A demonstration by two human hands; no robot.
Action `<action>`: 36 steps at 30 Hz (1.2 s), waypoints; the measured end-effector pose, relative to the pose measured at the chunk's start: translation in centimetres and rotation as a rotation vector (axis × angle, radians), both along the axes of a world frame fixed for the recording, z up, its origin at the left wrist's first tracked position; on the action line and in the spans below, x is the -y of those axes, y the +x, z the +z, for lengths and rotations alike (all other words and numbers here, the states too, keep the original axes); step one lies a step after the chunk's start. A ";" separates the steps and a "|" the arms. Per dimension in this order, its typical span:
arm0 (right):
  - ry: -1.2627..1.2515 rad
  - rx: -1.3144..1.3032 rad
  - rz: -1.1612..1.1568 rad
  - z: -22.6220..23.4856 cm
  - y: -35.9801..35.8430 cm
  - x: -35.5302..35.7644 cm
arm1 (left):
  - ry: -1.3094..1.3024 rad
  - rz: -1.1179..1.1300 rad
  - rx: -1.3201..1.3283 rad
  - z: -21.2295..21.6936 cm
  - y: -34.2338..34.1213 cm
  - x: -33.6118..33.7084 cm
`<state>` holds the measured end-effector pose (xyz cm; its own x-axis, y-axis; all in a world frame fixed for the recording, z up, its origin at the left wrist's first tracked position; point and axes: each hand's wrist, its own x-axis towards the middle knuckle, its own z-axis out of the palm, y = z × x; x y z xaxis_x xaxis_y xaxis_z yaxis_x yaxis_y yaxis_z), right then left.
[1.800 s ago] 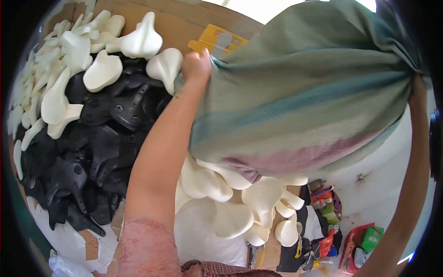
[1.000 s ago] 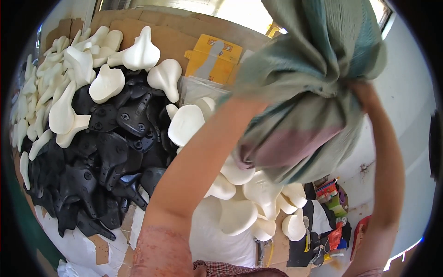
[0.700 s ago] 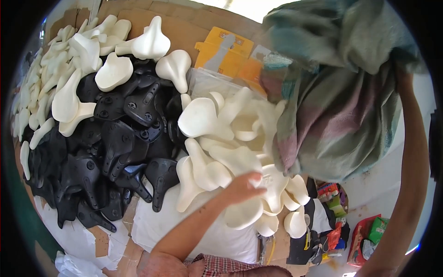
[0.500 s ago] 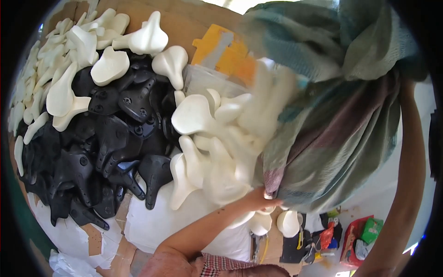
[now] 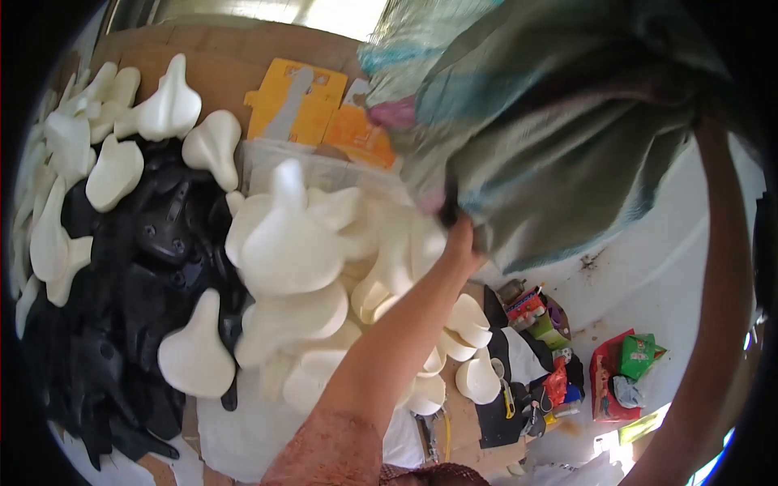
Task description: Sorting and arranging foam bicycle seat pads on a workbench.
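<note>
A large grey-green woven sack (image 5: 559,170) with teal and maroon stripes hangs tilted between my arms at the upper right. My left hand (image 5: 463,243) is closed on its lower left edge, where a small dark piece shows blurred beside the fingers. Far up on the right, my right hand (image 5: 710,121) holds the sack's other end, its fingers mostly hidden in the folds. Below the sack's mouth lies a heap of cream foam bicycle saddle pads (image 5: 296,251), some blurred. One cream saddle pad (image 5: 197,352) rests on black saddle shells (image 5: 105,324) piled to the left.
More cream pads (image 5: 170,105) lie along the far left. Behind the heap are a clear plastic bin (image 5: 267,162) and a yellow cardboard piece (image 5: 296,101). Scissors (image 5: 506,397), tools and a red bag (image 5: 608,377) sit at the lower right.
The sack and my left hand have moved up. More cream pads lie in the heap, and one now rests on the black shells. The view has shifted to the right.
</note>
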<state>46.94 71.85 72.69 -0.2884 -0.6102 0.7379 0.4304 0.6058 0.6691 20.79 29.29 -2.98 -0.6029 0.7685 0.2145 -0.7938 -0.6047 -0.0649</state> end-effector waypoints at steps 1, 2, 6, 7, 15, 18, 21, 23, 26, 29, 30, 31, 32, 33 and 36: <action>-0.044 -0.018 0.072 -2.7 -7.3 -0.9 | 0.103 0.026 -0.004 -4.3 -1.4 2.2; 0.039 0.004 -0.109 6.4 0.1 8.9 | 0.133 -0.147 0.067 2.4 1.3 -2.1; -0.209 0.056 -0.045 -9.3 14.0 -3.2 | 0.200 0.099 0.296 0.6 1.2 -0.2; -0.237 0.095 0.017 -11.2 9.0 -4.4 | 0.441 0.255 0.215 0.9 -3.8 2.6; -0.541 0.020 -0.192 -54.9 20.4 -5.0 | 0.252 0.303 0.142 10.0 -2.0 2.1; -0.637 0.039 -0.180 -63.8 12.7 -0.5 | 0.039 0.365 0.135 3.7 -1.5 7.5; -0.636 0.074 -0.205 -60.1 20.6 0.2 | -0.088 0.394 0.180 -2.5 0.0 16.1; -0.713 0.034 -0.251 -65.8 23.3 1.0 | -0.236 0.369 0.136 -5.1 3.2 17.5; -0.877 -0.151 -0.374 -78.2 28.9 6.7 | -0.472 0.263 -0.060 -4.2 12.7 15.2; -1.053 -0.412 -0.430 -91.5 14.9 17.6 | -0.680 0.225 -0.355 -6.6 17.1 18.0; -1.072 -0.556 -0.496 -91.9 11.4 20.5 | -0.699 0.161 -0.489 -6.9 18.5 18.2; -1.078 -0.711 -0.604 -91.8 10.5 21.3 | -0.708 0.056 -0.629 -7.4 20.4 17.4; -1.093 -0.873 -0.712 -90.9 9.8 21.1 | -0.721 -0.045 -0.781 -8.2 22.2 16.8; -1.083 -1.053 -0.852 -90.0 13.9 18.8 | -0.709 -0.179 -0.942 -9.2 25.6 15.4; -1.106 -1.497 -1.123 -101.5 31.2 20.3 | -0.706 -0.402 -1.383 -12.4 31.3 13.0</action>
